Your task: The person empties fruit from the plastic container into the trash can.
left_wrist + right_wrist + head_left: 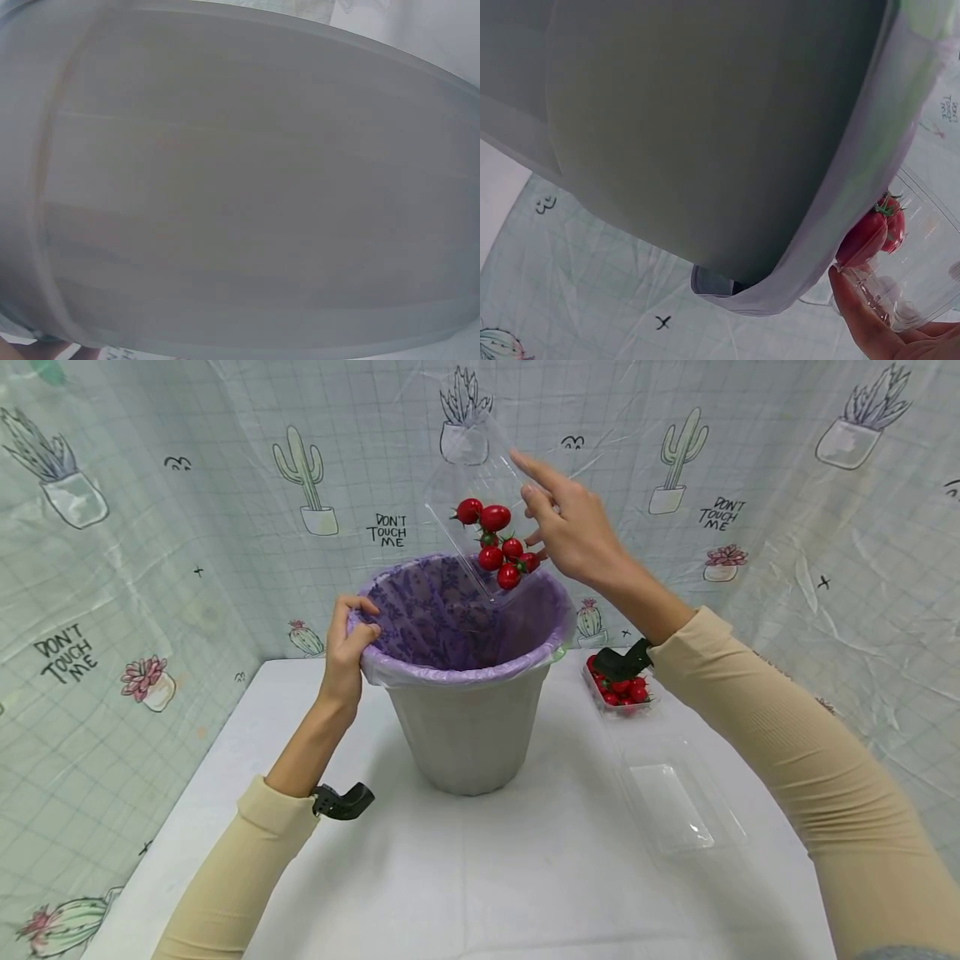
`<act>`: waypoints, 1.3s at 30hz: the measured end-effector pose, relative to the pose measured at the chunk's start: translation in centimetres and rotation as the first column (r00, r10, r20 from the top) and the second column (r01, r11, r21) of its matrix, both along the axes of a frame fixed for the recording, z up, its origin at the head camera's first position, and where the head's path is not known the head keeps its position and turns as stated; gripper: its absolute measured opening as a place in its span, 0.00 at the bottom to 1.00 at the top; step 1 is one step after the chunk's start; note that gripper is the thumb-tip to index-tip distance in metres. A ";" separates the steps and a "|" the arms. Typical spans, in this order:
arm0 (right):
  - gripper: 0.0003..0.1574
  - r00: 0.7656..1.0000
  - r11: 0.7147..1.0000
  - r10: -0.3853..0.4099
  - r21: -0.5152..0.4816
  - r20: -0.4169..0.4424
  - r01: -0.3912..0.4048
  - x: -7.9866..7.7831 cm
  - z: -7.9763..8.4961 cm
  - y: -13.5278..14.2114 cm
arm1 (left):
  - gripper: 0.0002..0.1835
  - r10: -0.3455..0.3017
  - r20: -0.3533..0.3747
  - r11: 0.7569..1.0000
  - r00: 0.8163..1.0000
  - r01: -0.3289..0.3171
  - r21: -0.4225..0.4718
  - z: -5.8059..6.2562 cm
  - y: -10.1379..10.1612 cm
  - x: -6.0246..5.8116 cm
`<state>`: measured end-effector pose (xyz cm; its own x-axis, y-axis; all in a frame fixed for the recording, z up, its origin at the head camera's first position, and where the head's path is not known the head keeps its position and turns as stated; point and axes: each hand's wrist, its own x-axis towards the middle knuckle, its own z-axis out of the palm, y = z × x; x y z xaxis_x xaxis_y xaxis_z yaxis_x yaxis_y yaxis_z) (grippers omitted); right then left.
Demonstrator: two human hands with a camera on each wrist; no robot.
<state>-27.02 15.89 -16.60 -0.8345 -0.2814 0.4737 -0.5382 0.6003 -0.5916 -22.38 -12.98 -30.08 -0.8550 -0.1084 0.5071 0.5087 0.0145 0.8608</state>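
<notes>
In the head view, my left hand (347,652) grips the left rim of a light grey trash bin (465,727), thumb and fingers over its purple patterned bag (420,618). Above the bin's opening, my right hand (570,527) holds a clear plastic box (450,502), steeply tilted. Several red cherry tomatoes (491,558) lie in the box's lower part. Close up in the right wrist view, two tomatoes (866,236) show beside the fingers and the bag's folded edge. The bin's grey wall (255,180) fills the left wrist view, which leaves the left hand mostly hidden.
A second clear box (626,710) full of cherry tomatoes stands right of the bin, partly behind my right wrist. Nearer on the white table (465,877) lies a flat clear plastic lid (667,802). Cactus-printed sheets (225,510) enclose the table's back and sides.
</notes>
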 end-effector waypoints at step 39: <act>0.31 1.000 1.000 0.002 -0.006 -0.029 -0.002 0.2 -0.1 0.2 | 0.12 -0.015 0.005 1.000 1.000 0.015 0.008 -0.2 -0.2 -0.1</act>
<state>-26.81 16.05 -16.70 -0.8201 -0.2798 0.4992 -0.5561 0.5957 -0.5796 -22.44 -13.22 -30.31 -0.8593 -0.0994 0.5017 0.5042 0.0004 0.8636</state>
